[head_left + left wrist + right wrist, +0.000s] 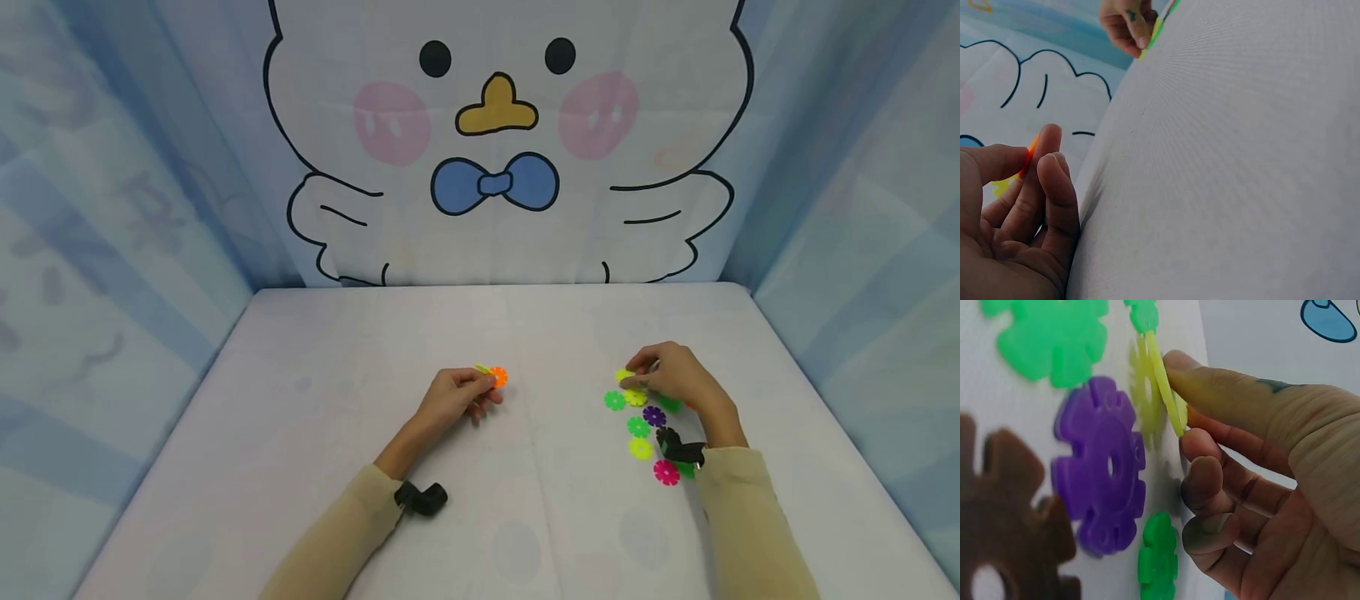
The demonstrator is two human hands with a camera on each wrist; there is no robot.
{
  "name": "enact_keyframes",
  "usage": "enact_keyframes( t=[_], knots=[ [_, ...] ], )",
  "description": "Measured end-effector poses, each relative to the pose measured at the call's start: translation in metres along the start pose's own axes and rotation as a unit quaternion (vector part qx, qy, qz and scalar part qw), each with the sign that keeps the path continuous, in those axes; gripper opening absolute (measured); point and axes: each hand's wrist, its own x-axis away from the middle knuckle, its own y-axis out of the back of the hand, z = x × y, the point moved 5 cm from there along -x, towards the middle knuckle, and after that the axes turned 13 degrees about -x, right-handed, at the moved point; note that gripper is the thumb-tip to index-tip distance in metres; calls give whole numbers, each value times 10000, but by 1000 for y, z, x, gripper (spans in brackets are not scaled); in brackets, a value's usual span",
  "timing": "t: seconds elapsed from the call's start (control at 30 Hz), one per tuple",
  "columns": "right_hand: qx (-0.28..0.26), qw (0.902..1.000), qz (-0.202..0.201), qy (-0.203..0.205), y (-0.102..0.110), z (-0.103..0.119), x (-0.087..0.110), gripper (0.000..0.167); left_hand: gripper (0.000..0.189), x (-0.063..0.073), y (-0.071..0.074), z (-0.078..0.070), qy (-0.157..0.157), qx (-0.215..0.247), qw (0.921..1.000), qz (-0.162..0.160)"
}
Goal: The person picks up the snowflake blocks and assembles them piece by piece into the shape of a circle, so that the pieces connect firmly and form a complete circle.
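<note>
My left hand [453, 396] pinches an orange snowflake disc [498, 377] between thumb and fingers, over the left-centre of the table. A yellow disc [1002, 186] shows behind the orange one, largely hidden by the fingers. Over on the right, my right hand [678, 377] is at the top of a loose group of notched plastic discs. Its thumb and fingertips pinch a yellow disc [1163, 384], tilted up on edge. Right beside that lies another yellow disc [1142, 394]. A purple disc [1105, 465] and a green disc [1159, 559] are near the fingers.
Further discs spread below the right hand: a green one [615, 401], a yellow one [641, 449], a pink one [666, 472] and a brown one [1013, 519]. The white-covered table [337, 350] ends at a cartoon-printed curtain [495, 242]; blue curtains hang at both sides.
</note>
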Motion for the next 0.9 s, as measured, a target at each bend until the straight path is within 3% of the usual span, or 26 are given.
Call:
enact_keyframes(
  t=[0.43,0.67,0.9],
  knots=[
    [-311,9995,-87,52,3,5,2,25,27,0,0,-1,-38,50,9999,99],
    [-1196,9923,81,310,-7,17,-2,27,29,-1,-1,0,-28,67,9999,114],
    [-1875,9802,218,604,-32,40,-11,25,28,-1,0,1,-8,88,9999,122]
  ],
)
